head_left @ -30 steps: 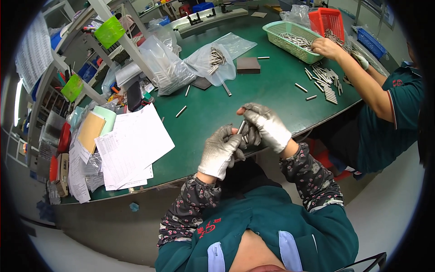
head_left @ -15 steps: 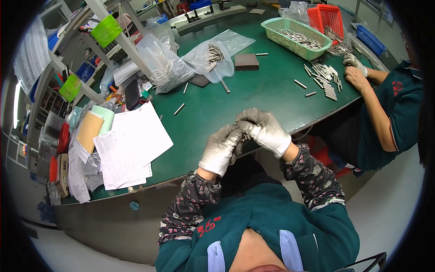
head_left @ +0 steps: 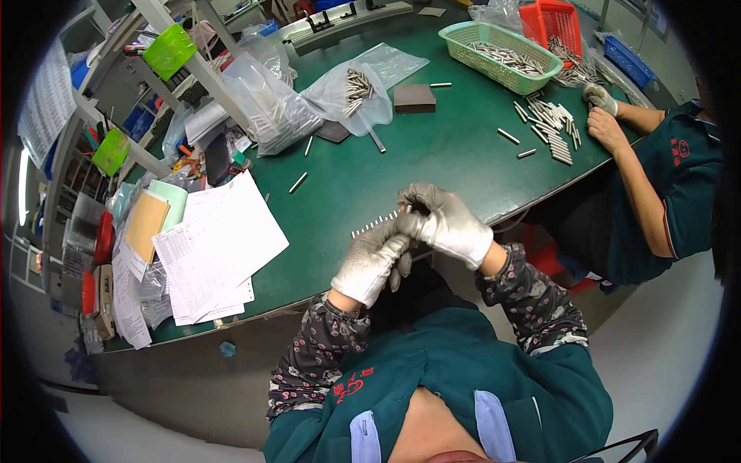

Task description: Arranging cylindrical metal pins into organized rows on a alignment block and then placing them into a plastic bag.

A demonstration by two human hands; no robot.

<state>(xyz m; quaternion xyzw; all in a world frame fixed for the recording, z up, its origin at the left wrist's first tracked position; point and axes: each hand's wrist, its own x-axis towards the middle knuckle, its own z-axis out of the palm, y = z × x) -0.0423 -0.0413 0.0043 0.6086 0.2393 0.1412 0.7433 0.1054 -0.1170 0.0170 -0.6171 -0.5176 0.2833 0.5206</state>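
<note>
Both gloved hands, left hand [head_left: 373,258] and right hand [head_left: 448,224], pinch closed together on a toothed strip [head_left: 376,224] sticking out leftward, raised just above the green counter [head_left: 432,154] for close handling.

Factory assembly bench, a small-parts workshop
Green work table [head_left: 432,154] strewn with metal pins [head_left: 549,127]; mesh baskets [head_left: 502,58] of parts; plastic bags [head_left: 351,92]; paperwork [head_left: 220,243]; shelving [head_left: 116,147] with bins; a co-worker [head_left: 664,177] sorting alongside.

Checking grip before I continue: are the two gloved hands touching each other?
Touching. The head view shows the left hand and right hand pressed together at the fingers, no gap visible between the gloves.
</note>
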